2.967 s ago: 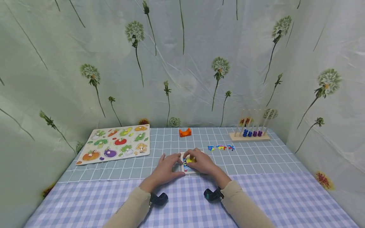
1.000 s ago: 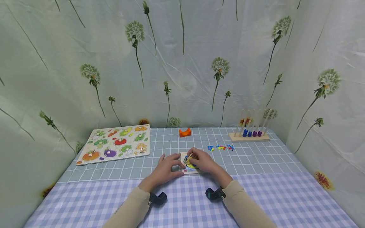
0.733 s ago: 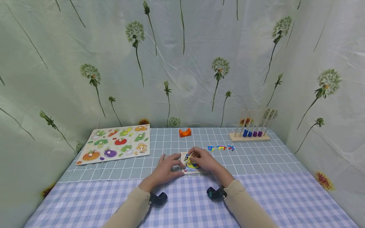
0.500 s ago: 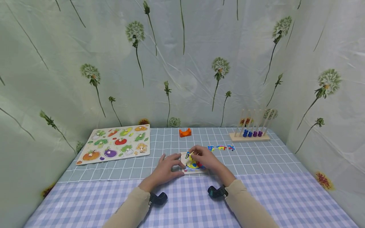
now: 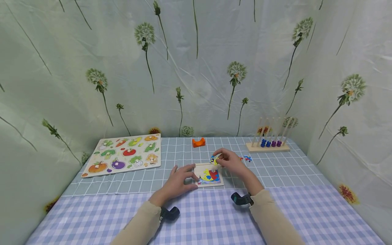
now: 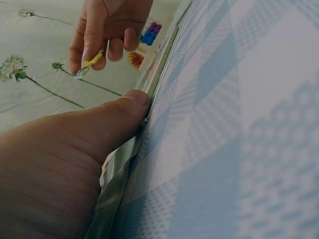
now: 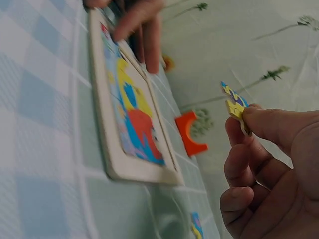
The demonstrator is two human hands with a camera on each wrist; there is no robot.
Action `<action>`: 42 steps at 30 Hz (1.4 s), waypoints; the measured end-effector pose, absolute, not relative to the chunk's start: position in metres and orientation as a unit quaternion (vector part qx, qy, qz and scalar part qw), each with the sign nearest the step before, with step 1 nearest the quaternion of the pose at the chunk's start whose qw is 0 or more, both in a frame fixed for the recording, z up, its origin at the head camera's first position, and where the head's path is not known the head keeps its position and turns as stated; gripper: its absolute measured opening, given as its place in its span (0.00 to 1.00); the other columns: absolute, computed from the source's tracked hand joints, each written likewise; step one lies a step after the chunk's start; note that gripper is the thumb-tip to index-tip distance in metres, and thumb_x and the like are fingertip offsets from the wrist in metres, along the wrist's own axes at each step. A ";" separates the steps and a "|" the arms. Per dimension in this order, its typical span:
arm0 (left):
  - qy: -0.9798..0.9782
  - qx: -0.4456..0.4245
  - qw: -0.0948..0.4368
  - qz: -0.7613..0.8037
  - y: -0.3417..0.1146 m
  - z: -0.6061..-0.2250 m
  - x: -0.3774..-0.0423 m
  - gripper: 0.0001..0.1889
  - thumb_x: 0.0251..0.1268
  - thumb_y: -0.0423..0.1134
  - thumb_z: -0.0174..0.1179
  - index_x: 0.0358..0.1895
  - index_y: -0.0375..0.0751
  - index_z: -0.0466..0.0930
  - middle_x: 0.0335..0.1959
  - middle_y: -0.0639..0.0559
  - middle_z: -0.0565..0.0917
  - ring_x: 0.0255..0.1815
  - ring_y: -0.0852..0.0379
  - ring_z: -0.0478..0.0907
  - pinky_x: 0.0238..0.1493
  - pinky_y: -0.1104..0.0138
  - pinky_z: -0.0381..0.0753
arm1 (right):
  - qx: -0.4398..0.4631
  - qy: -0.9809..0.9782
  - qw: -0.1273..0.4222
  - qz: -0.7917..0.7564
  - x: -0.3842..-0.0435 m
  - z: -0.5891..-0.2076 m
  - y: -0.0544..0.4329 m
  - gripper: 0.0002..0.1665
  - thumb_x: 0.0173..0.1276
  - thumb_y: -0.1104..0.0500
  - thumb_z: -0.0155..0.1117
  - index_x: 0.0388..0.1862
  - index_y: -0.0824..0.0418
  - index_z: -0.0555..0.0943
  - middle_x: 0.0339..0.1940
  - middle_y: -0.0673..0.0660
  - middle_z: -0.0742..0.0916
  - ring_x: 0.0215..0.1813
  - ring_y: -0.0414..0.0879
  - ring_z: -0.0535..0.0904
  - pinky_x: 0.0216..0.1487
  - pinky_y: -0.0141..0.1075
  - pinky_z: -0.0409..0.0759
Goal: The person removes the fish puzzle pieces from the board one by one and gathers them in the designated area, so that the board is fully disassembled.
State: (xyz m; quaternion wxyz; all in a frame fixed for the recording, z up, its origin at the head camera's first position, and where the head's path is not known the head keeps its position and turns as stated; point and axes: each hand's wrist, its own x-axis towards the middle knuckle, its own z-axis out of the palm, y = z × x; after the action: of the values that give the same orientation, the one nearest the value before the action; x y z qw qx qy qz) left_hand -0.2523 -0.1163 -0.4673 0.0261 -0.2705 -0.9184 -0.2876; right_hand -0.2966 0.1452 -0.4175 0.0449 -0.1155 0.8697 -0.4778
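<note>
My right hand [image 5: 231, 161] pinches a small blue and yellow puzzle piece [image 7: 235, 102] between thumb and fingertips, raised just beyond the far right of a wooden puzzle tray [image 5: 202, 167]. Inside that tray, joined puzzle pieces [image 5: 211, 175] in yellow, red and blue fill the lower right part; bare wood shows along the top and upper left. My left hand [image 5: 181, 179] rests at the tray's left side, fingers relaxed, with the index finger by the upper left corner and the thumb by the lower left one. In the left wrist view its thumb [image 6: 124, 107] presses against the tray's edge.
Loose puzzle pieces [image 5: 247, 158] lie behind the right hand, partly hidden by it. A vegetable peg board [image 5: 124, 154] is at the left, an orange arch block [image 5: 198, 143] at the back, and a peg rack [image 5: 252, 148] with blue and purple beads at the back right.
My right hand has lifted the blue and yellow piece out of the tray and carried it up and to the right, uncovering the joined pieces. The left hand stays nearly still.
</note>
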 end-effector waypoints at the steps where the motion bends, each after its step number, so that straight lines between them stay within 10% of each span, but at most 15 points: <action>1: -0.918 -0.272 0.026 -0.287 -0.116 -0.467 -0.252 0.08 0.60 0.51 0.70 0.41 0.60 0.86 0.74 0.51 0.71 0.78 0.46 0.63 0.76 0.30 0.41 | -0.116 0.871 0.043 -0.476 -0.297 -0.417 0.148 0.14 0.72 0.61 0.61 0.55 0.54 0.80 0.40 0.57 0.84 0.38 0.48 0.77 0.42 0.36 0.82; 42: -0.922 -0.272 0.029 -0.275 -0.116 -0.468 -0.252 0.08 0.60 0.51 0.70 0.41 0.61 0.86 0.73 0.53 0.73 0.78 0.44 0.63 0.76 0.31 0.41 | -0.120 0.918 0.092 -0.366 -0.312 -0.431 0.205 0.11 0.64 0.62 0.69 0.46 0.59 0.84 0.37 0.56 0.83 0.36 0.46 0.75 0.35 0.33 0.75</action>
State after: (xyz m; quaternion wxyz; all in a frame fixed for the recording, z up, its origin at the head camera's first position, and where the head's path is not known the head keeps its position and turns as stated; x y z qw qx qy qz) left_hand -0.2517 -0.1161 -0.4679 0.0293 -0.2722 -0.9217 -0.2749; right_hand -0.3119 0.2048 -0.4306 0.0924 -0.1196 0.9181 -0.3665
